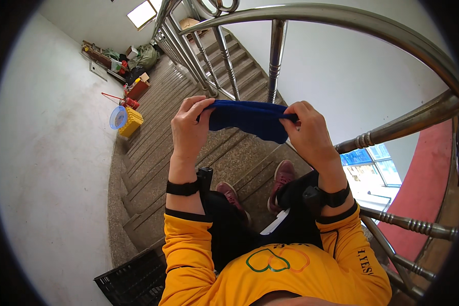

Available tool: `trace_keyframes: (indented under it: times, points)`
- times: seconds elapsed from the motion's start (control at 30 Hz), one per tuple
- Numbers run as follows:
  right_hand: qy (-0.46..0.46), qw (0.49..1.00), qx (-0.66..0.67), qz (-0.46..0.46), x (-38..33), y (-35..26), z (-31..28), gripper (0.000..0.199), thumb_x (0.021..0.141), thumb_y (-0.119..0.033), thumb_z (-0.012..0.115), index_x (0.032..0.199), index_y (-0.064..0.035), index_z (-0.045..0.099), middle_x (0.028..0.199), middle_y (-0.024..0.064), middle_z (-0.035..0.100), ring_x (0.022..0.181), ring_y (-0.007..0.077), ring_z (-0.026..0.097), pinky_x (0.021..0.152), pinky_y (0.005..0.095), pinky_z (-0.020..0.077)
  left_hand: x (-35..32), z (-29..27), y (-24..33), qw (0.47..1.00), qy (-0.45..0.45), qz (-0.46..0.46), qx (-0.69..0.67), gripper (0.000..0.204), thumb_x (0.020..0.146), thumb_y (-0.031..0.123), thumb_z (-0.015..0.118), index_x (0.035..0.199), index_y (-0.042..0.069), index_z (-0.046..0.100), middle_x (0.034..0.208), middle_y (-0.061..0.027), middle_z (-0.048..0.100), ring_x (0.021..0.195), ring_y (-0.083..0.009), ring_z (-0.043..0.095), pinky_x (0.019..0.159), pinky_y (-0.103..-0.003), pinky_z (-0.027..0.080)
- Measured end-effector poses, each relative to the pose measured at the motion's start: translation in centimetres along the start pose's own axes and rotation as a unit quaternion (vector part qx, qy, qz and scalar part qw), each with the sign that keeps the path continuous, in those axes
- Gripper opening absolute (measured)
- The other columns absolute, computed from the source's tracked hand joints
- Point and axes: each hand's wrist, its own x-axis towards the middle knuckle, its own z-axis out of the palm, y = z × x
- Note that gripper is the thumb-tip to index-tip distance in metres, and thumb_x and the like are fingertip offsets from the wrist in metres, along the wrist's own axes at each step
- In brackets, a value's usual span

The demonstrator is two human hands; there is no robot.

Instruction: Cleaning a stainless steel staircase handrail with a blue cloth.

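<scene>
A dark blue cloth is stretched between my two hands, its upper edge folded and nearly straight, its lower part hanging loose. My left hand pinches the cloth's left corner between thumb and fingers. At the other end my right hand pinches the right corner the same way. Both hands are raised in front of me at about the same height, over the stone stairs. Black straps with small dark devices sit on both wrists.
Metal stair railings curve along the right and far side. Stone steps run down to the left. By the left wall stand a yellow crate, a pale blue basin and piled bags. A black crate is at lower left.
</scene>
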Motion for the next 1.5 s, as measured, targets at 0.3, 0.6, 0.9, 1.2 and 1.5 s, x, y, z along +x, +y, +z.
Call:
trace_keyframes:
  times: [0.3, 0.6, 0.9, 1.2, 1.5]
  points:
    - [0.045, 0.998, 0.038, 0.023, 0.2, -0.5, -0.4, 0.014, 0.081, 0.001, 0.061, 0.092, -0.0008, 0.053, 0.087, 0.0121, 0.059, 0.075, 0.0224, 0.061, 0.067, 0.0310, 0.0513, 0.0, -0.1, -0.6, 0.940, -0.106, -0.163, -0.280, 0.017, 0.077, -0.006, 0.062, 0.092, 0.002, 0.058, 0.101, -0.0060, 0.062, 0.091, -0.0160, 0.058, 0.084, -0.027, 0.045]
    - [0.073, 0.993, 0.097, 0.016, 0.1, -1.5, -0.5, 0.017, 0.083, 0.004, 0.056, 0.099, -0.0014, 0.053, 0.093, 0.0106, 0.058, 0.082, 0.0178, 0.058, 0.072, 0.0278, 0.0488, 0.3, -0.8, 1.2, 0.959, -0.080, -0.163, -0.217, 0.019, 0.081, -0.007, 0.057, 0.098, 0.003, 0.059, 0.091, -0.0036, 0.061, 0.086, -0.0132, 0.058, 0.077, -0.026, 0.046]
    - [0.050, 0.973, 0.226, -0.026, 0.3, -0.6, -0.9, 0.017, 0.082, 0.009, 0.053, 0.097, 0.0001, 0.054, 0.093, 0.0112, 0.057, 0.088, 0.0203, 0.058, 0.081, 0.0306, 0.0474, 0.7, -1.8, 2.3, 0.938, -0.058, -0.058, -0.337, 0.018, 0.081, -0.008, 0.055, 0.097, 0.000, 0.058, 0.094, -0.0091, 0.060, 0.094, -0.0231, 0.059, 0.089, -0.032, 0.044]
    - [-0.225, 0.722, 0.628, -0.183, 0.3, -1.6, -4.1, 0.012, 0.086, -0.014, 0.060, 0.085, -0.0027, 0.057, 0.085, 0.0118, 0.058, 0.080, 0.0251, 0.060, 0.084, 0.0417, 0.0493, 0.3, -6.2, 5.7, 0.768, -0.271, 0.018, -0.580, 0.015, 0.076, -0.004, 0.056, 0.090, -0.001, 0.061, 0.092, -0.0191, 0.061, 0.078, -0.0234, 0.061, 0.074, -0.035, 0.049]
    - [-0.194, 0.829, 0.491, -0.185, 0.1, -2.9, -2.3, 0.007, 0.079, -0.001, 0.062, 0.084, -0.0042, 0.065, 0.122, 0.0276, 0.048, 0.115, 0.0341, 0.051, 0.097, 0.0434, 0.0398, 0.7, -3.0, 8.7, 0.782, -0.361, 0.074, -0.502, 0.039, 0.059, -0.018, 0.051, 0.090, 0.001, 0.065, 0.090, -0.0093, 0.056, 0.086, -0.0228, 0.058, 0.076, -0.030, 0.046]
